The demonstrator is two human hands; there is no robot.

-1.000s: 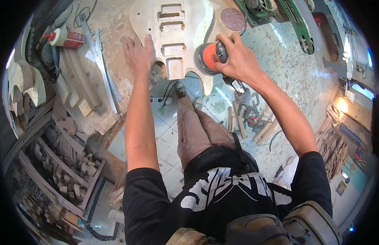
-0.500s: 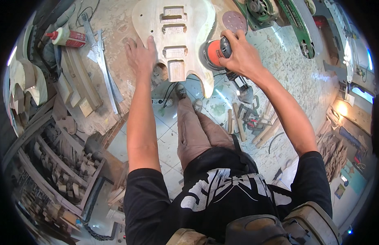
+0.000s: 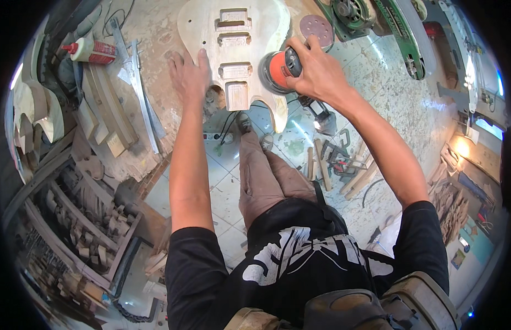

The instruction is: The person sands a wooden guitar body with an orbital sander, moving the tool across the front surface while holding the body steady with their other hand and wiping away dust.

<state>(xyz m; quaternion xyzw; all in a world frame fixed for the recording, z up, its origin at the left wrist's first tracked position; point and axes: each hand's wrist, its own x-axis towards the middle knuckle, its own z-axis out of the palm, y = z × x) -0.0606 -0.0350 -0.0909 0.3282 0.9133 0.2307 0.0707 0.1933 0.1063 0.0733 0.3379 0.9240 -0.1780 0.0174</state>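
Sander (image 3: pixel 279 71) against guitar body (image 3: pixel 233 53)

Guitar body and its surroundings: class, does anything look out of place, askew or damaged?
No clear damage shows on the guitar body. The floor looks untidy: what look like clamps lie beside loose wood strips, and a power strip with cables sits near the person's shoe, which might be a trip hazard.

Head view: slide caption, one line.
Right hand holds an orange sander at a pale guitar body; left hand rests by its opposite edge.
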